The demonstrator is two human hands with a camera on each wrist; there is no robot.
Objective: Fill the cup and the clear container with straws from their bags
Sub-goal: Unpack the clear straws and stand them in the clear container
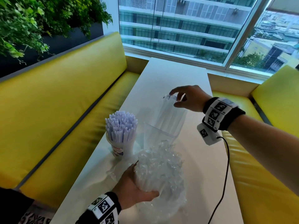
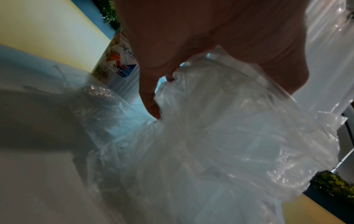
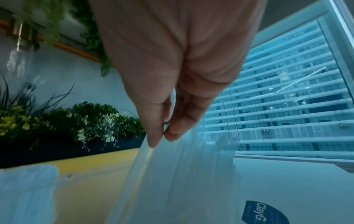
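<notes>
White table [image 1: 169,75] under the hands; yellow benches [image 1: 68,97] either side, window [image 1: 186,26] beyond the right hand, greenery [image 1: 32,21] far left.

Your long white tabletop [image 1: 169,75] has glossy yellow padded benches [image 1: 64,97] at nine and three o'clock. The short white paper cup [image 1: 120,147] carries a red-and-blue printed logo and holds pale lilac-white thin straws [image 1: 120,125]. The crumpled plastic bag [image 1: 160,168] at six o'clock is colourless and see-through, like the clear container [image 1: 159,135]. Black-and-white square-patterned marker bands [image 1: 216,112] wrap both your wrists. A dark navy label [image 3: 263,213] bears white lettering.
</notes>
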